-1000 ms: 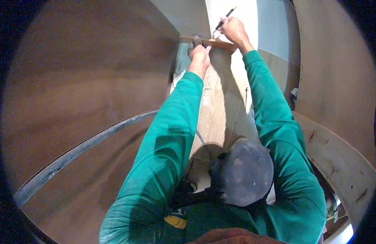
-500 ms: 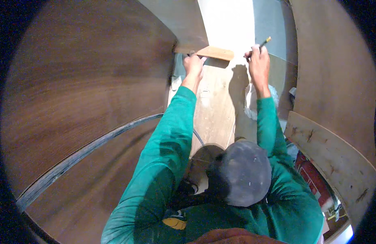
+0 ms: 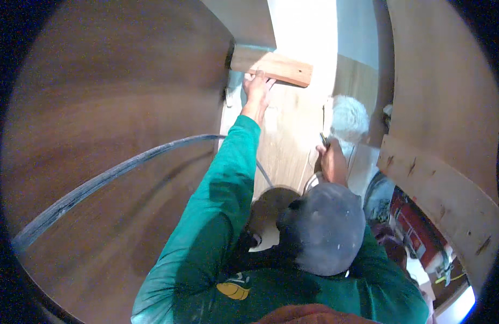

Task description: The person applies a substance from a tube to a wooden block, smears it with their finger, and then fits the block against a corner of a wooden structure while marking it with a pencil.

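Note:
A short, light brown wooden board (image 3: 284, 67) with a dark hole near its right end lies across the pale wood-look floor panel (image 3: 284, 129), close to the foot of the left wall. At the board's near edge is my left hand (image 3: 256, 92), with one finger on the top face and the others along the edge. My right hand (image 3: 333, 161) is lower and to the right, low over the floor, closed around a dark pencil (image 3: 325, 140). A grey, dusty rounded shape (image 3: 325, 232), probably my bent knee, partly hides my right wrist and forearm.
A large brown panel (image 3: 125, 97) walls the left side, with a grey hose or cable (image 3: 114, 167) curving across it. Right of the floor panel are a whitish fluffy patch (image 3: 349, 116), an upright stained wooden board (image 3: 438, 194) and a red case (image 3: 419, 227).
The board has turned so that more of its top face shows. My right hand has come down toward me with the pencil, while my left hand stays at the board.

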`<state>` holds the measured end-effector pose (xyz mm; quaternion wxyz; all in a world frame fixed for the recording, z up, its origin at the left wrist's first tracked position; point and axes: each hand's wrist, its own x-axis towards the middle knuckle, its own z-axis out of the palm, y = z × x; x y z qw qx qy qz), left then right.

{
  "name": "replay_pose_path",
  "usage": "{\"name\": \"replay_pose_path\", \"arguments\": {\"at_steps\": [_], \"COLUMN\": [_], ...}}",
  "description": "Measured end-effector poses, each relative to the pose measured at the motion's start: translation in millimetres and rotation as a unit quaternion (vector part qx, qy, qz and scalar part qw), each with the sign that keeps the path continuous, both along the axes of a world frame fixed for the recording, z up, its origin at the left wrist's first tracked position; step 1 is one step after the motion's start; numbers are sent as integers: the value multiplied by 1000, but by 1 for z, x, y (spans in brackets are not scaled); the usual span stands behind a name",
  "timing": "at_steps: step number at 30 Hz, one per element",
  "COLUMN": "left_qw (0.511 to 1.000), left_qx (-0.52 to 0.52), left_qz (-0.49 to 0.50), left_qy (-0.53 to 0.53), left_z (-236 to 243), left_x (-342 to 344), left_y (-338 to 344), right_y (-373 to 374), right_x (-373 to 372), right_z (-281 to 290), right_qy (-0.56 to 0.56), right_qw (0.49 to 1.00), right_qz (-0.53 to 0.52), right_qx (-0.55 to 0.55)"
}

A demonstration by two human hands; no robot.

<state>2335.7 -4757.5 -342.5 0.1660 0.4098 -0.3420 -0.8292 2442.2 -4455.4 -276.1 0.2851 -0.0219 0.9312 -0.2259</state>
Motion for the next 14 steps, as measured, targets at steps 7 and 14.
{"name": "replay_pose_path", "arguments": {"at_steps": [7, 14], "left_qw": [998, 993], "left_qx": [-18, -58], "left_qz": [-63, -104], "left_qy": [15, -3], "left_z": [84, 201], "left_x": [65, 114], "left_y": [63, 107], "right_y": [-5, 15], "right_x": [-17, -13], "right_z": [-22, -37], "right_qy": [21, -83], "right_qw": [998, 990], "right_qz": [2, -37], "right_qx": [-53, -110]}}
